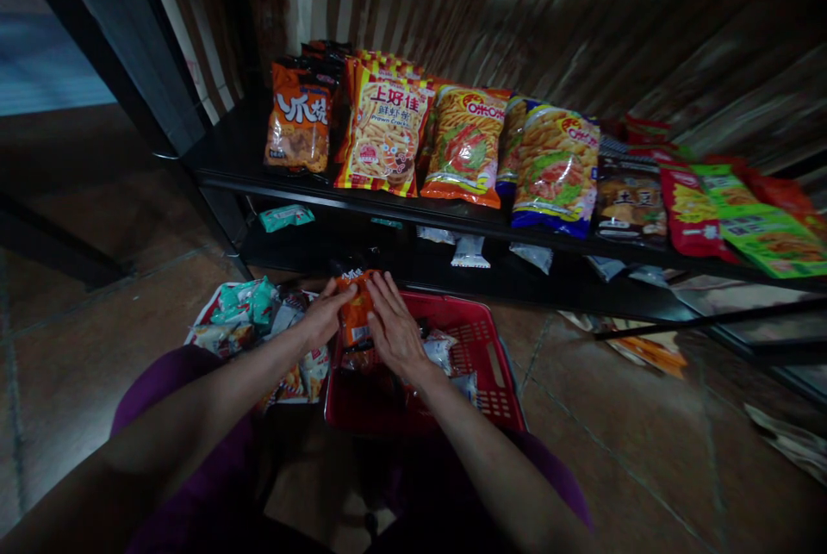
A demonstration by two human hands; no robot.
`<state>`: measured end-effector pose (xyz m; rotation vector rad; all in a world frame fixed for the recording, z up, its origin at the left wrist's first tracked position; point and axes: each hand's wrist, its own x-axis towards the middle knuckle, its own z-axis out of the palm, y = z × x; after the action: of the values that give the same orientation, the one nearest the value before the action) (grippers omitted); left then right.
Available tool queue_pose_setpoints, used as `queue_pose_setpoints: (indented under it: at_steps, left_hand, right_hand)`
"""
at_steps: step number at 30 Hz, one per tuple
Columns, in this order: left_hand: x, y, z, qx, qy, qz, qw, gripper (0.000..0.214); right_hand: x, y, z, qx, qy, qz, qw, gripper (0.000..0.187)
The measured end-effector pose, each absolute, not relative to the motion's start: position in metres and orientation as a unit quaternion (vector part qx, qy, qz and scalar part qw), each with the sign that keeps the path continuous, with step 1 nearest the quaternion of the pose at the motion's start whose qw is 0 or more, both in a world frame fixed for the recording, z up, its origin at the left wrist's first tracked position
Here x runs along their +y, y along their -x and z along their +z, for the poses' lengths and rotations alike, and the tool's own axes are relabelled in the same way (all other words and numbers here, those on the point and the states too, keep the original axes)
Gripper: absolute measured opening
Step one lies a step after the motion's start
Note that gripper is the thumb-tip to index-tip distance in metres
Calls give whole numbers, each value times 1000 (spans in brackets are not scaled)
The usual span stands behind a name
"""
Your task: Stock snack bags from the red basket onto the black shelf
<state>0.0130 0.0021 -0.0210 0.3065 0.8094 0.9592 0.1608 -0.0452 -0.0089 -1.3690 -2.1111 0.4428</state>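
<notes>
Brown tiled flooring (562, 425) and a streaked brown wall covering (413, 11) surrounded a black two-tier shelving unit (220, 153), under dim light. Its upper tier carried a row of glossy plastic snack bags, faces outward: an orange-and-black bag (301, 123) at the left end, then a yellow bag with red stripes (388, 132), an orange-edged noodle-print bag (465, 145) and a blue-edged bag (556, 166), with darker, red and green packs to the right. The lower tier held a small teal wrapper (288, 218) and several silvery packets (470, 251), widely spaced.

Progress was judged partial: the upper row stood largely ordered, the lower tier was thinly filled, and one packet was in hand. Unshelved packets lay in a red perforated plastic basket (470, 317) and a white container with red trim (203, 313) beside it (quantities could not be counted, owing to shadow and overlap).

Both hands were engaged on an orange-and-black plastic packet (357, 317), upright at the basket's rear left corner. The left hand (326, 313) gripped its left side, fingers partly bent; the right hand (395, 330) pressed the opposite side with fingers nearly straight. Contact between packet and basket could not be confirmed.
</notes>
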Motion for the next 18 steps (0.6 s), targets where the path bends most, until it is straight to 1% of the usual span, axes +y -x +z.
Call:
queue_pose_setpoints:
  at_steps: [6, 13, 18]
  left_hand:
    - [-7, -13, -14, 363, -197, 433, 801, 46]
    - [-10, -12, -9, 350, -215, 433, 802, 62]
    - [-8, -13, -17, 311, -214, 455, 806, 60]
  right_hand:
    - [-47, -153, -14, -793, 541, 145, 239, 61]
    - [-48, -153, -14, -791, 548, 158, 223, 68]
    - [-50, -153, -12, -779, 556, 195, 216, 82]
